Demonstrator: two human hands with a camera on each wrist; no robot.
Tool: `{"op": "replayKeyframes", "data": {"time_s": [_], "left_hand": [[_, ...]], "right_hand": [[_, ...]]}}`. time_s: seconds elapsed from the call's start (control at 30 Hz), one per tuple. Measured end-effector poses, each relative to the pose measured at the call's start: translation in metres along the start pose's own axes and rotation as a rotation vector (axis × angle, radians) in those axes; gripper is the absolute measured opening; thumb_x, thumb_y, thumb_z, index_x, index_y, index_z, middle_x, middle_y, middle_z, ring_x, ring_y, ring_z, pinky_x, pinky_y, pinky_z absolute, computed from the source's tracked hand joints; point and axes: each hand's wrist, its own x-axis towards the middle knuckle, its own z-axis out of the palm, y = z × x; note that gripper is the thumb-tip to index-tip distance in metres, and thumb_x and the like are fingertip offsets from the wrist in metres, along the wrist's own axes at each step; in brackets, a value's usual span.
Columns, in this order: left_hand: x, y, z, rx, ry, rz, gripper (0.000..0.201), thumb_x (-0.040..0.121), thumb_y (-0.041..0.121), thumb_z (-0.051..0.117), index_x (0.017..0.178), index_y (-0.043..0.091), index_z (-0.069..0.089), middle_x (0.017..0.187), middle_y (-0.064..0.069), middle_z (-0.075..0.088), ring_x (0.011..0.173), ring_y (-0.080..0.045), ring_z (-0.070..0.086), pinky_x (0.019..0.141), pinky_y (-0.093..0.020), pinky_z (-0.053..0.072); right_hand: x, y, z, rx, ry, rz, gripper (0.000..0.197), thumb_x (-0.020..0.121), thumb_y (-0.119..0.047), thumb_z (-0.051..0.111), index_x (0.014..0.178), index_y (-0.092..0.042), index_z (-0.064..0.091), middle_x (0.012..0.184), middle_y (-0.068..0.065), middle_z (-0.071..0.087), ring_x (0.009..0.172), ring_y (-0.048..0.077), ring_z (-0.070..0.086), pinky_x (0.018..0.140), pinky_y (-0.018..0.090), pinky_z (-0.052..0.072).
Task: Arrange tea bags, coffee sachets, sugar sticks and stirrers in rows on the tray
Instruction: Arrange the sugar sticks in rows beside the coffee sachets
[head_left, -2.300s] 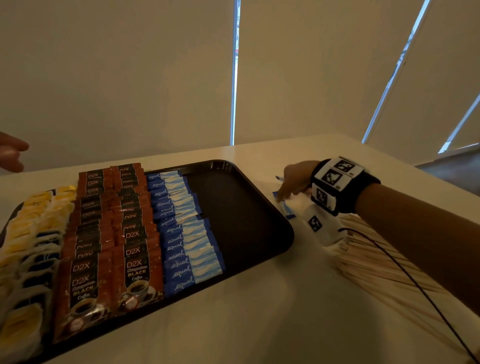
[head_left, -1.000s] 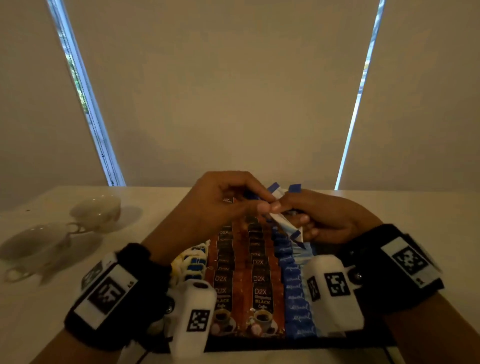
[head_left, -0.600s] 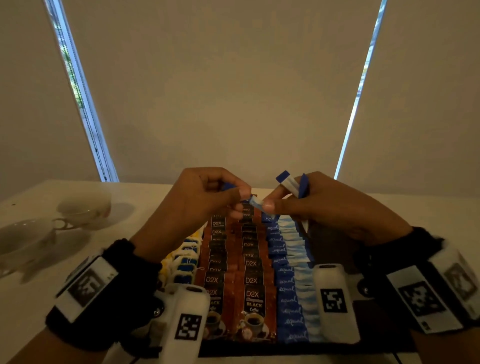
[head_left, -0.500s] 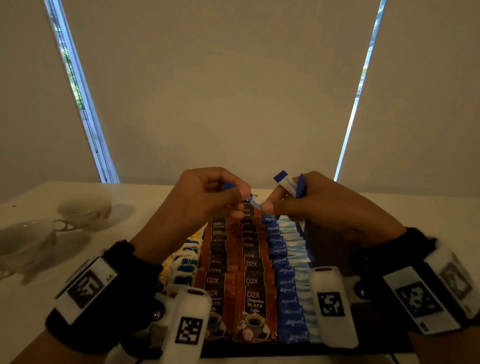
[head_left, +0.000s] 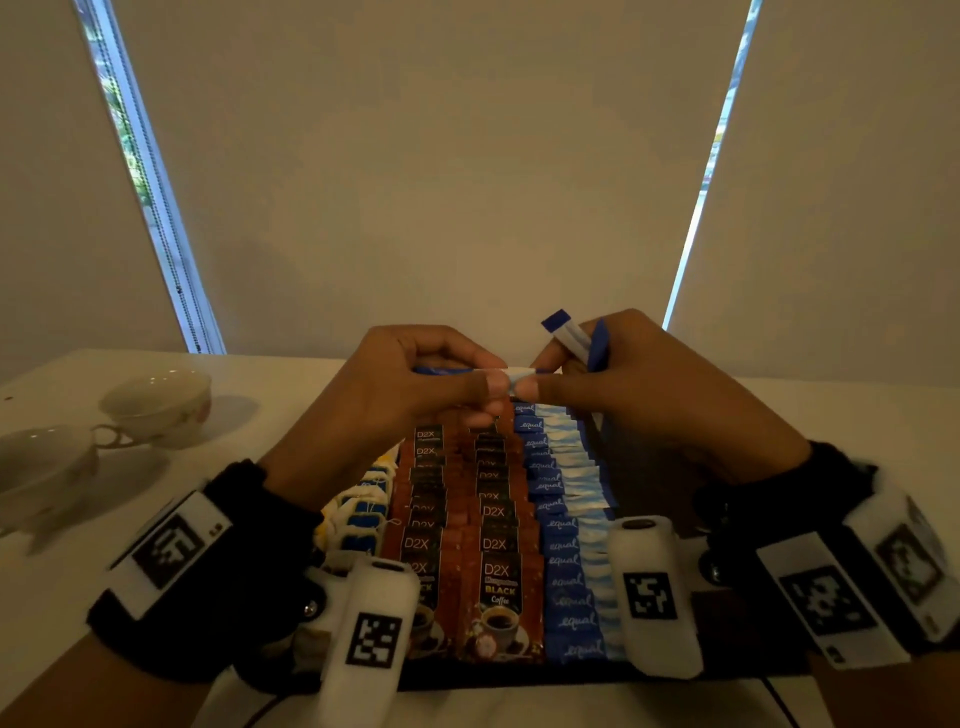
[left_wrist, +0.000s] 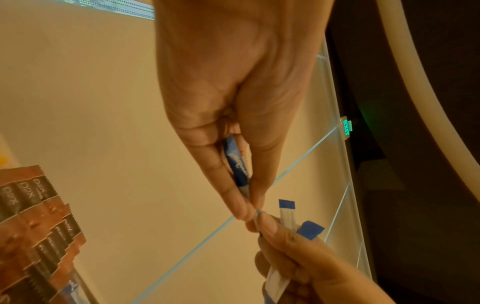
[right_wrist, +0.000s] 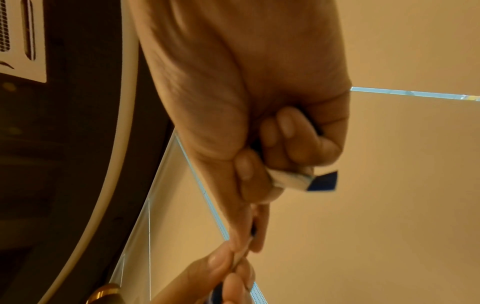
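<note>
Both hands are raised over the far end of the black tray (head_left: 654, 467). My left hand (head_left: 415, 384) and right hand (head_left: 623, 384) pinch opposite ends of one blue and white sugar stick (head_left: 511, 373) (left_wrist: 237, 164), held level between them. The right hand also grips two more sugar sticks (head_left: 576, 340) (right_wrist: 303, 181) in its curled fingers. On the tray lie rows of tea bags (head_left: 363, 509), brown coffee sachets (head_left: 467, 519) and sugar sticks (head_left: 566, 519). No stirrers are in view.
Two white teacups (head_left: 156, 405) (head_left: 41, 467) stand on the pale table at the left. The tray's right strip is bare dark surface. Blinds and window slits fill the wall behind.
The head turned from the right side to the tray. My right hand brought sugar sticks over the tray; the left hand took one end of a stick, which is now pulled out level.
</note>
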Motion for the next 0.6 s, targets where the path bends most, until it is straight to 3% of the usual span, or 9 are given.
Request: {"op": "replayKeyframes", "data": {"time_s": [0.07, 0.13, 0.2, 0.27, 0.4, 0.47, 0.6], "left_hand": [[0.000, 0.000, 0.001, 0.022, -0.009, 0.015, 0.027, 0.068, 0.020, 0.070, 0.091, 0.005, 0.070, 0.079, -0.013, 0.073, 0.071, -0.019, 0.071, 0.063, -0.021, 0.056], [-0.001, 0.000, 0.000, 0.035, -0.014, 0.024, 0.025, 0.069, 0.019, 0.070, 0.091, 0.006, 0.071, 0.078, -0.012, 0.073, 0.071, -0.018, 0.071, 0.063, -0.020, 0.056], [-0.001, 0.000, 0.000, 0.027, -0.016, 0.017, 0.025, 0.068, 0.018, 0.070, 0.090, 0.006, 0.071, 0.077, -0.013, 0.073, 0.069, -0.017, 0.071, 0.063, -0.021, 0.057], [0.000, -0.001, -0.001, 0.012, -0.016, 0.002, 0.026, 0.066, 0.018, 0.070, 0.089, 0.005, 0.072, 0.075, -0.014, 0.073, 0.067, -0.016, 0.070, 0.064, -0.021, 0.058], [0.002, -0.002, -0.004, 0.023, -0.007, -0.016, 0.022, 0.065, 0.018, 0.069, 0.084, 0.007, 0.072, 0.073, -0.010, 0.073, 0.065, -0.013, 0.069, 0.062, -0.018, 0.056], [0.002, 0.001, -0.010, 0.042, 0.002, -0.017, 0.020, 0.065, 0.017, 0.068, 0.082, 0.008, 0.071, 0.074, -0.008, 0.073, 0.065, -0.012, 0.069, 0.062, -0.017, 0.056], [0.002, 0.009, -0.028, 0.054, 0.050, 0.033, 0.017, 0.062, 0.021, 0.069, 0.076, 0.013, 0.076, 0.076, -0.006, 0.074, 0.069, -0.014, 0.070, 0.064, -0.017, 0.055]], "right_hand": [[-0.001, -0.001, 0.000, -0.002, 0.039, 0.001, 0.020, 0.075, -0.028, 0.075, 0.066, -0.013, 0.065, 0.065, 0.022, 0.060, 0.050, 0.024, 0.051, 0.046, 0.019, 0.041], [-0.002, -0.001, -0.001, 0.001, 0.008, 0.016, 0.020, 0.078, -0.025, 0.074, 0.073, -0.007, 0.068, 0.065, 0.015, 0.064, 0.056, 0.035, 0.054, 0.047, 0.023, 0.043], [-0.004, -0.002, -0.005, 0.020, -0.032, 0.043, 0.019, 0.081, -0.022, 0.071, 0.078, -0.003, 0.069, 0.067, 0.013, 0.066, 0.060, 0.036, 0.058, 0.049, 0.024, 0.045], [-0.006, -0.002, -0.010, 0.000, -0.059, 0.070, 0.017, 0.082, -0.023, 0.070, 0.077, -0.007, 0.069, 0.072, 0.021, 0.066, 0.060, 0.027, 0.059, 0.049, 0.020, 0.046], [-0.013, -0.002, -0.028, -0.049, -0.075, 0.155, 0.014, 0.079, -0.026, 0.070, 0.071, -0.015, 0.066, 0.059, 0.001, 0.063, 0.054, 0.004, 0.056, 0.045, 0.010, 0.042], [-0.020, 0.005, -0.042, -0.034, -0.045, 0.239, 0.013, 0.077, -0.025, 0.072, 0.071, -0.014, 0.067, 0.046, -0.009, 0.053, 0.044, -0.002, 0.049, 0.040, 0.010, 0.038], [-0.039, 0.029, -0.061, -0.075, -0.116, 0.476, 0.016, 0.063, -0.033, 0.073, 0.064, -0.019, 0.066, 0.048, -0.006, 0.049, 0.049, 0.007, 0.043, 0.047, 0.021, 0.032]]}}
